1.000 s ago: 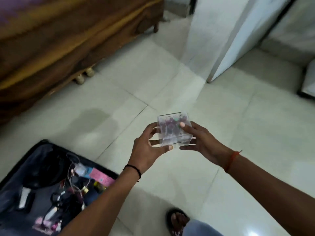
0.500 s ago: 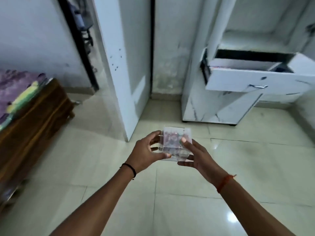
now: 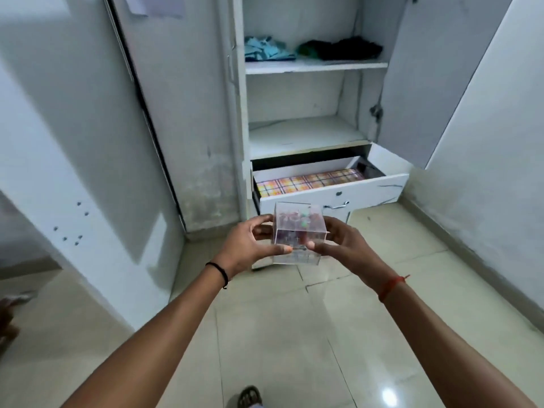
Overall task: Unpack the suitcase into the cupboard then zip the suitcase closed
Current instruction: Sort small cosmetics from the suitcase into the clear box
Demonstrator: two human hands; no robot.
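Observation:
I hold a small clear plastic box [image 3: 297, 228] with small coloured items inside, at chest height in front of the cupboard. My left hand [image 3: 250, 245] grips its left side, thumb across the front. My right hand [image 3: 338, 245] grips its right side. The white cupboard [image 3: 306, 134] stands open straight ahead. Its drawer [image 3: 332, 192] is pulled out just beyond the box and shows a checked lining. The suitcase is out of view.
Folded blue clothes [image 3: 265, 50] and dark clothes [image 3: 344, 48] lie on the upper shelf. The cupboard's left door [image 3: 59, 172] swings out at my left, the right door [image 3: 426, 83] at the right. Tiled floor lies below; my sandalled foot [image 3: 250, 397] shows at the bottom.
My view has swung up from the suitcase and floor to the open cupboard, which is now closer. Both hands have kept their hold on the clear box.

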